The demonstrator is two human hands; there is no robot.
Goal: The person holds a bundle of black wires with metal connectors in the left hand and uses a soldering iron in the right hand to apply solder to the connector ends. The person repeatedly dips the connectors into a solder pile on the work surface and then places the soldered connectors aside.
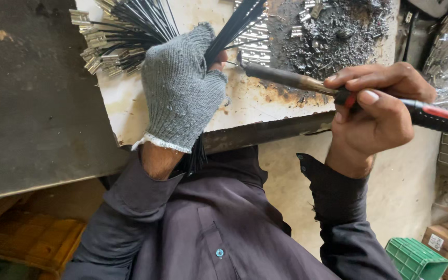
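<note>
Grey knitted cotton covers the left hand [181, 88], which is clenched around a bundle of thin black wires [234, 23] above the stained white metal worktop [125, 111]. The bare right hand [377, 111] pinches a black-and-red-handled soldering iron [296, 80], its tip just beside the bundle over the worktop.

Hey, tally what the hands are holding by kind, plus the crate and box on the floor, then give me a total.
Soldering iron, in right hand: 1
Bundle of black wires, in gloved left hand: 1
Green plastic crate: 1
Cardboard box: 1
Total: 4
</note>
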